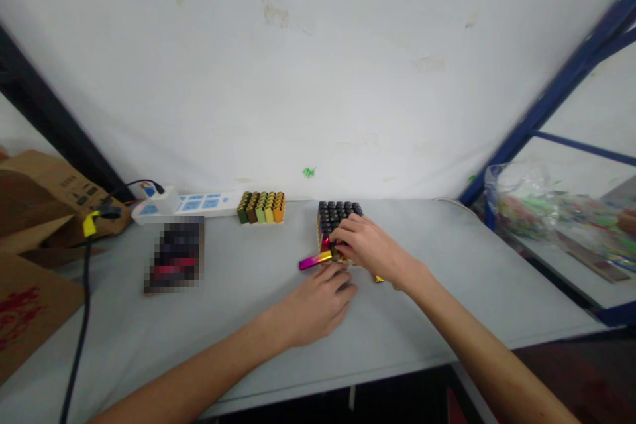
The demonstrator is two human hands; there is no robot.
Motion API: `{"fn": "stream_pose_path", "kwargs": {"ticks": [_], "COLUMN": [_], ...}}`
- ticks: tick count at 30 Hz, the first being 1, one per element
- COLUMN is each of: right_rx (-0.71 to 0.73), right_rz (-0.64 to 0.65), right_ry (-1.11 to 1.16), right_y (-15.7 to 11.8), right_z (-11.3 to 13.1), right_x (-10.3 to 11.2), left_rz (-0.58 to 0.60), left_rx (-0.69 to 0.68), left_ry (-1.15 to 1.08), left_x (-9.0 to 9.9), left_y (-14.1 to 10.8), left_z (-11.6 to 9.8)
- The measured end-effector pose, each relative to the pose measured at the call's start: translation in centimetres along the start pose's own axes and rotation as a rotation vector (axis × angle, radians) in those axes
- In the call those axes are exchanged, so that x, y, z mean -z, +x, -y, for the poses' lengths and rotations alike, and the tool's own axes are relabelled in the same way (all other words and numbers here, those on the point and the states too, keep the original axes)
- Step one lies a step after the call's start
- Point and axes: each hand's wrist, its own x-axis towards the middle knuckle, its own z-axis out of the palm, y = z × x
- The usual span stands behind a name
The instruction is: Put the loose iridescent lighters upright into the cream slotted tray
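a person's two bare hands meet at a gray desk (238, 318) beside a compact block of black-topped pieces (340, 207), set in tight rows near the white wall (318, 79). the right hand (365, 245) bends over the front of the block from the right, its fingertips drawn in at the dark end of a shiny magenta-and-gold stick (315, 261); how firmly they grip it, if at all, cannot be told. the stick slants across the front left corner of the block, its magenta end pointing left over the desk. just below, the left hand (318, 301) lies low with fingers loosely curved and a little apart, the tips near the stick's gold part (whether it holds anything underneath cannot be told). a small yellow piece (379, 279) peeks out beneath the right wrist. to the left stands a second block of gold-topped pieces (262, 207), in green, brown, yellow and orange, next to a white power strip (209, 204). a pixelated dark item (176, 255) lies in front of the strip, with brown cardboard (34, 298) at far left and clear plastic packaging (521, 195) beyond the desk's right side
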Motion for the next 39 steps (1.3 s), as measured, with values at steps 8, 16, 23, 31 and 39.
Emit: {"fn": "stream_pose_path", "kwargs": {"ticks": [8,16,23,31,39], "right_rx": [0.006,0.297,0.347,0.229,-0.074], "right_rz": [-0.061,0.207,0.351,0.147,-0.199], "right_ry": [0.077,0.252,0.188,0.339,0.887], "right_y": [0.2,7.1,9.1,5.8,-0.1], "right_z": [1.0,3.3,5.9,3.7,0.4], "right_x": [0.0,0.3,-4.1,-2.5,0.9], "left_rz": [-0.014,0.005,0.045,0.056,0.023], "left_rx": [-0.016,-0.088,-0.149,-0.208,-0.313], "left_ry": [0.038,0.011,-0.063,-0.07,-0.047], "left_x": [-0.1,0.0,-0.7,-0.5,-1.5], "left_y": [0.1,0.1,0.1,0.5,1.7], "left_z": [0.2,-1.3,-2.0,-2.7,-2.8]}}
